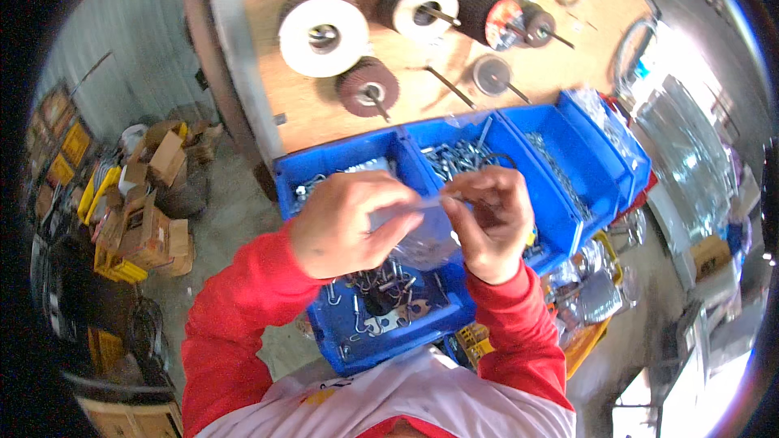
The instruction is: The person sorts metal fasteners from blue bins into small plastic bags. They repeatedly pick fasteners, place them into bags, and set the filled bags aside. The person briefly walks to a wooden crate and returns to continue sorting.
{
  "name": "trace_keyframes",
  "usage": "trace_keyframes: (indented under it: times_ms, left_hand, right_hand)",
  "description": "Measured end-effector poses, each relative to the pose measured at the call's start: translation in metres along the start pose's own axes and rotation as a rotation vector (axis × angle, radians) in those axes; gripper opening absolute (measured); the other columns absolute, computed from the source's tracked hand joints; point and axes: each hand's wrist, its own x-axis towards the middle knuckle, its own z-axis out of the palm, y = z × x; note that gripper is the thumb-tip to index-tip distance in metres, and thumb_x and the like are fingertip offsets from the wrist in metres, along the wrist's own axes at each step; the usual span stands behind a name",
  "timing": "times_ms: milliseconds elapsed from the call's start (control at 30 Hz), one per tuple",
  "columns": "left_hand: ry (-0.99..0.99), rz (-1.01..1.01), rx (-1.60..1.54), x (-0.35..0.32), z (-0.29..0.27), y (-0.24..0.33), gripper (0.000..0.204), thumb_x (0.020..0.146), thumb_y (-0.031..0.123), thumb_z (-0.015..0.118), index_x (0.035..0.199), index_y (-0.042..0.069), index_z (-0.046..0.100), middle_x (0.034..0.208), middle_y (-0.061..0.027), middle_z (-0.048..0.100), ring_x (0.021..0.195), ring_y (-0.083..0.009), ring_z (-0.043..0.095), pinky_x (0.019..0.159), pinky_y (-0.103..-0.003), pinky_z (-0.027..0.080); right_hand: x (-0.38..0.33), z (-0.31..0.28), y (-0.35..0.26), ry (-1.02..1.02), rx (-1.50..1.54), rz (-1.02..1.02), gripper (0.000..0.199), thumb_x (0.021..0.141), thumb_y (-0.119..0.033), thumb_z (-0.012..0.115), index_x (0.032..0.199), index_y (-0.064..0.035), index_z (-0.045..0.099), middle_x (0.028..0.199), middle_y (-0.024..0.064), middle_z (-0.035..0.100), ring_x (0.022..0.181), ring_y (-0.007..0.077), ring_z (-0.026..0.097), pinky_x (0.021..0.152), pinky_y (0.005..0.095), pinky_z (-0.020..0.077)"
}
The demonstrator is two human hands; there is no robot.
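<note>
Between my two hands a small clear plastic bag point(430, 245) hangs by its upper edge, with small pieces inside that I cannot make out. My left hand point(349, 219) pinches the bag's left side between thumb and fingers. On the other side my right hand point(491, 219) is closed on the top edge, thumb against fingers. Both hands are above a blue bin point(341, 349) holding metal hooks and a flat metal plate point(388, 323). Behind them, another blue bin point(418, 134) contains many bolts point(454, 158).
More blue bins point(560, 154) run to the right. A wooden board point(324, 126) behind them carries abrasive wheels point(324, 35) on pegs. Cardboard boxes point(138, 231) lie on the floor at left. To the right, a yellow crate point(591, 349) holds bagged parts.
</note>
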Motion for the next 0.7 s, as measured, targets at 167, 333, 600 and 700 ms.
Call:
trace_keyframes:
  times_ms: [167,333,600,700]
  left_hand:
    - [0.082,-0.032,0.003,0.002,0.018,0.006,0.006,0.083,0.007,0.074,0.079,0.003,0.071,0.071,-0.0126,0.065,0.063,-0.0298,0.067,0.057,-0.038,0.051]
    - [0.019,-0.037,-0.023,0.005,0.02,0.005,0.005,0.083,0.01,0.074,0.081,0.005,0.074,0.072,-0.011,0.067,0.063,-0.0285,0.067,0.057,-0.038,0.051]
    - [0.083,-0.073,-0.224,0.01,0.026,0.006,0.004,0.083,0.003,0.073,0.08,0.0,0.072,0.07,-0.0124,0.067,0.058,-0.0195,0.064,0.056,-0.031,0.049]
    - [0.083,-0.047,-0.184,0.015,0.028,0.006,0.005,0.083,0.005,0.074,0.081,0.001,0.071,0.071,-0.0121,0.067,0.061,-0.0218,0.066,0.057,-0.032,0.05]
  right_hand:
    - [0.001,-0.016,-0.009,-0.056,0.082,0.139,0.049,0.087,-0.002,0.076,0.129,0.004,0.053,0.102,0.0129,0.07,0.094,0.018,0.066,0.087,0.0319,0.0508]
    - [-0.01,-0.033,-0.002,-0.086,-0.092,0.052,0.002,0.089,0.001,0.072,0.089,0.0023,0.07,0.087,0.0125,0.071,0.078,0.0182,0.065,0.072,0.0302,0.0498]
    - [-0.014,-0.029,-0.011,0.064,0.037,0.186,0.004,0.093,-0.001,0.071,0.094,0.0026,0.07,0.092,0.0077,0.07,0.081,0.0116,0.061,0.074,0.0273,0.0482]
    - [-0.008,-0.025,-0.015,0.056,0.029,0.071,0.004,0.093,-0.002,0.072,0.094,0.0017,0.07,0.094,0.0071,0.069,0.083,0.0102,0.06,0.074,0.0256,0.0474]
